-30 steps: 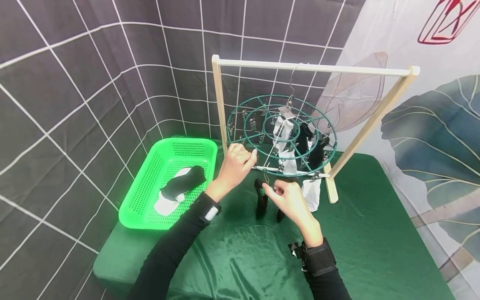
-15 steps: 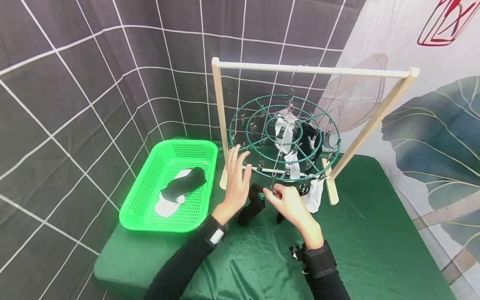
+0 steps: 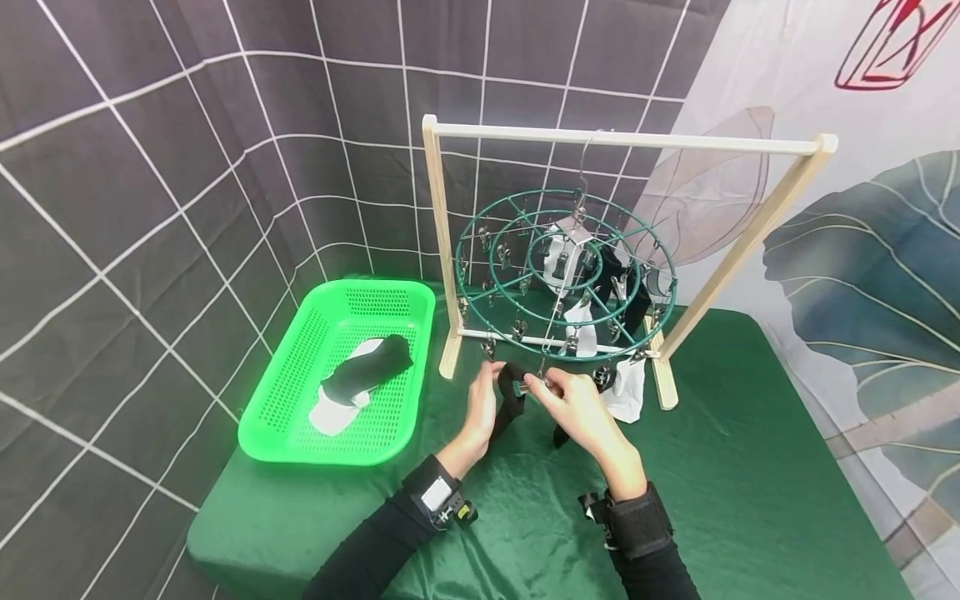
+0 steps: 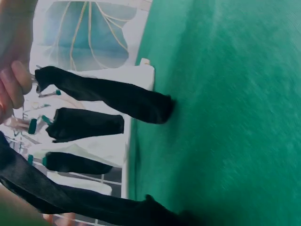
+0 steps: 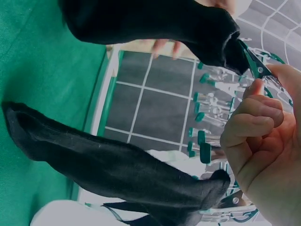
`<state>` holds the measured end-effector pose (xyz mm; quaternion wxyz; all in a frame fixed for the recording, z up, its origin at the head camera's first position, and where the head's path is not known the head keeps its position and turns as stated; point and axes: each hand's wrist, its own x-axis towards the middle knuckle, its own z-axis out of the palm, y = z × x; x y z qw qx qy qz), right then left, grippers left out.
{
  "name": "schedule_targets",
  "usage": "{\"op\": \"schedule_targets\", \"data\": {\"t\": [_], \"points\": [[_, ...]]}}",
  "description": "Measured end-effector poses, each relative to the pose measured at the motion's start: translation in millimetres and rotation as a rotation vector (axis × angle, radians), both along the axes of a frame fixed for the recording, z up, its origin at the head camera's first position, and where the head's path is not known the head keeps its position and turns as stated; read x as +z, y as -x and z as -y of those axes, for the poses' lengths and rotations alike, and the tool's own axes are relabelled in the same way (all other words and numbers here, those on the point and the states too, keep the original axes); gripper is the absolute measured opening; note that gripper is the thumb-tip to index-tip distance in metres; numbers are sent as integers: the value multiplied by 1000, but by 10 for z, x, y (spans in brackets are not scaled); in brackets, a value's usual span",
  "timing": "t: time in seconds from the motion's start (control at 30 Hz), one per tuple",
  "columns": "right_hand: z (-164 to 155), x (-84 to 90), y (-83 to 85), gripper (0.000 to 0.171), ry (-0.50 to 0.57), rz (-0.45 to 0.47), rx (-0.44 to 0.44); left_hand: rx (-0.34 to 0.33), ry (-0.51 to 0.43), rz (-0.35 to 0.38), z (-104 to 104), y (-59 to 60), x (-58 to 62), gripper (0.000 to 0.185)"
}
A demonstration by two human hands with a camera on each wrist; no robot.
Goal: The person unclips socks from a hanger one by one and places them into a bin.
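A desk (image 3: pixel 712 467) draped in green cloth stands before a dark wall with a white grid and a leaf-patterned panel. On it: one wooden rack (image 3: pixel 630 142), one round green clip hanger (image 3: pixel 566 275) hung from the rack's bar, and one green basket (image 3: pixel 300 392) at the left. The basket holds two socks, one black (image 3: pixel 367 367) lying over one white (image 3: pixel 330 412). Several socks, black and white, hang from the hanger's clips; their exact number cannot be told from the head view.

Both forearms, in black sleeves with wrist straps, reach forward from the near edge and meet just below the hanger's near rim. The right hand (image 3: pixel 577 408) is raised with its fingers curled, thumb and forefinger pinching a green-tipped clip (image 5: pixel 254 63) at the rim. The left hand (image 3: pixel 480 408) stands edge-on just left of it, its fingers alongside the black sock (image 3: pixel 510 408); whether its grip is closed on the sock cannot be told.

That black sock hangs between the two hands, its cuff at the pinched clip, directly in front of the right fingertips, and its toe down at the cloth. A second black sock (image 5: pixel 108 165) hangs just beyond the right hand, and a white sock (image 3: pixel 626 387) hangs to the right, near the rack's foot.
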<state>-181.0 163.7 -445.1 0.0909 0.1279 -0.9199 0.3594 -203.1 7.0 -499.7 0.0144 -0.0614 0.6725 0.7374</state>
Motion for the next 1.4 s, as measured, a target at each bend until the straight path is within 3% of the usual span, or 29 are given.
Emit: {"op": "schedule_targets", "data": {"t": [0.07,0.13,0.2,0.3,0.47,0.53,0.8,0.93,1.23,1.4], "points": [[-2,-7,0,44,7,1,0,-63,8,46,15,-11,-20,61],[-2,-9,1,44,15,-9,-1,-66,2,58,27,-23,-33,59],[-3,-20,4,43,19,-24,-4,-39,-16,51,34,-30,-41,51],[-6,-33,6,43,22,-47,-12,35,-32,-24,44,-31,-40,43],[-20,-54,-7,45,36,-42,-27,162,12,-163,65,11,-35,41],[-24,-64,-16,47,46,-16,-34,184,40,-196,71,26,-16,40],[-24,-113,-41,48,109,3,-5,171,47,-243,108,-137,291,35],[-24,-127,-42,47,132,-24,26,173,48,-236,127,-129,282,35],[-20,-139,-33,50,139,-144,53,191,98,-301,166,-86,365,33],[-38,-146,-26,50,170,-185,47,199,145,-281,214,25,258,36]]}}
